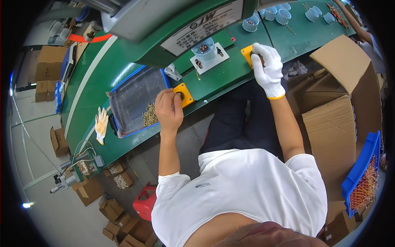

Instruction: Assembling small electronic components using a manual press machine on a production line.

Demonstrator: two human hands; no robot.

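Observation:
My bare left hand (168, 110) is curled against a yellow push-button box (187, 95), its thumb by the round dark button. On the other side, my right hand (268, 68) wears a white knit glove and bends over a second yellow push-button box (246, 54), hiding its button. Between the two boxes lies a white fixture plate (220, 59) with metal clamps. A translucent blue cup (210, 54) stands on that plate with small dark and reddish parts inside. The green press head (164, 51) overhangs it and covers some of the plate's surroundings.
Left of my left hand sits a blue-rimmed tray (138, 96) with small brassy parts. A loose glove (101, 123) lies beyond it. Several blue cups (283, 16) stand far right. An open cardboard box (329, 123) and a blue bin (349, 181) of orange-red pieces flank my right side.

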